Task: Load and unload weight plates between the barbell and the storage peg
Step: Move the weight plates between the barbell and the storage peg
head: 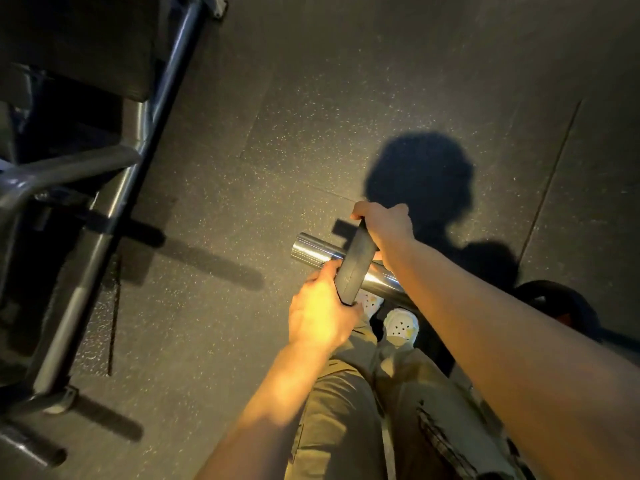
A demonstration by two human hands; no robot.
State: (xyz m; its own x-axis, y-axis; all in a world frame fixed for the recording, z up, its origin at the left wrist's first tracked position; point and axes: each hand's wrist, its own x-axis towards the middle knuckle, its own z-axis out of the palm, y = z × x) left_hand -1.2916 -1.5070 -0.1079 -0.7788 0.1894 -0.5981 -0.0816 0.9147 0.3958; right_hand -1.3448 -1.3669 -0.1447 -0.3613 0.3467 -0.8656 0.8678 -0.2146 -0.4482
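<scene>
1. At the left stands a metal rack (pixel 104 188) with a short peg (pixel 31 448) low on it, well apart from the person. If the plate must go there, it is carried over the rubber floor (pixel 242 168), and I think a tired grip could let it fall.
2. The left hand (pixel 320 311) curls round the near, lower edge of the dark weight plate (pixel 356 263). Here the fingers are close to the sleeve, so I judge they could be pinched if the plate tips.
3. The plate sits on the shiny bar sleeve (pixel 313 253), not far from its free end. If it leaves the end suddenly, all the weight comes on both hands at once.
4. The right hand (pixel 382 225) grips the far, upper edge, fingers wrapped over it.
5. Below the sleeve are two white shoes (pixel 401 325); a dropped plate may strike them.
6. I can read no brand, label or number anywhere; the plate shows only its plain rim.
</scene>
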